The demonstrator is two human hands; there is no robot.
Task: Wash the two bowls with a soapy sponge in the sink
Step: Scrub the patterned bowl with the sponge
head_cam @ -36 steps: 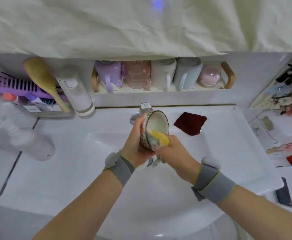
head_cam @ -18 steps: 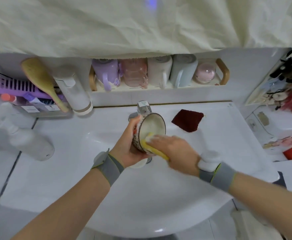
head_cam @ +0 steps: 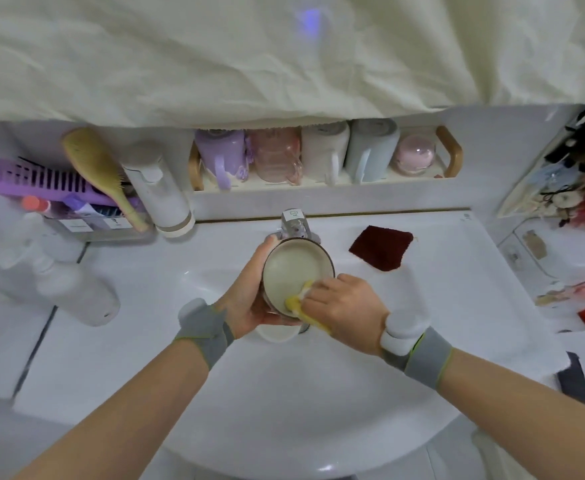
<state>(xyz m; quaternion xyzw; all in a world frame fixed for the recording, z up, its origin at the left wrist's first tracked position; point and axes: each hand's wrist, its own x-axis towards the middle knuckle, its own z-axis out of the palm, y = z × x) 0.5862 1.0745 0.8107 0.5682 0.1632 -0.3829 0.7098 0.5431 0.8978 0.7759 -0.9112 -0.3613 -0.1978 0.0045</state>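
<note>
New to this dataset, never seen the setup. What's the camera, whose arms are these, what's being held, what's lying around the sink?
There is no machine here: these are a person's bare arms, each with a grey wristband. The single view comes from a wide-angle camera on the person's head, looking down at a white sink.

The left hand holds a bowl tilted toward the camera, under the tap. The right hand presses a yellow sponge against the bowl's lower inner rim. A second bowl sits in the basin, mostly hidden beneath the hands.

On the counter lie a dark red cloth and a white bottle on its side. Cups stand upside down on a shelf behind.
</note>
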